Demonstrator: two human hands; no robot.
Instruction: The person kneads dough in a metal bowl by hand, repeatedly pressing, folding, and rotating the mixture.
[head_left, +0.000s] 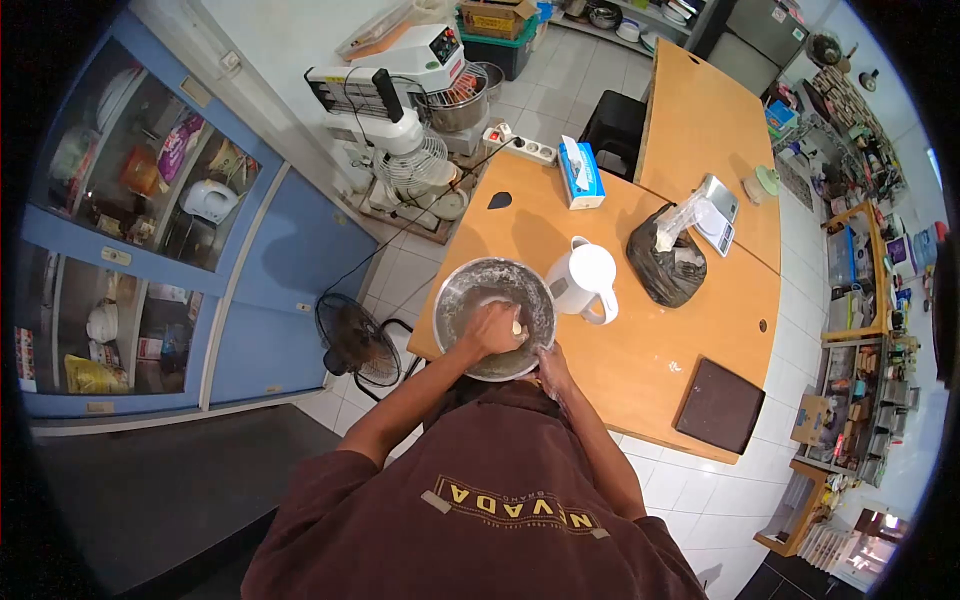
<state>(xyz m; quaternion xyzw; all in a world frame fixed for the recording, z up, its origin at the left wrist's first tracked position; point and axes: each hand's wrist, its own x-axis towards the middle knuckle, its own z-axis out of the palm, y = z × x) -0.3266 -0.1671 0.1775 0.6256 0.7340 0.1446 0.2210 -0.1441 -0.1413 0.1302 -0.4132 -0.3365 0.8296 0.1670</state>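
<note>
One pale lump, half-hidden in left hand

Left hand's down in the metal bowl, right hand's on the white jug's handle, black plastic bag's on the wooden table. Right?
Not quite: the right hand is at the rim of the metal bowl, not on the handle of the white jug. The head view shows it. The left hand in the bowl and the black plastic bag on the wooden table are correct.

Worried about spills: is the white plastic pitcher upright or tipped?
Upright: the white plastic pitcher stands on the light-brown table, top up.
</note>
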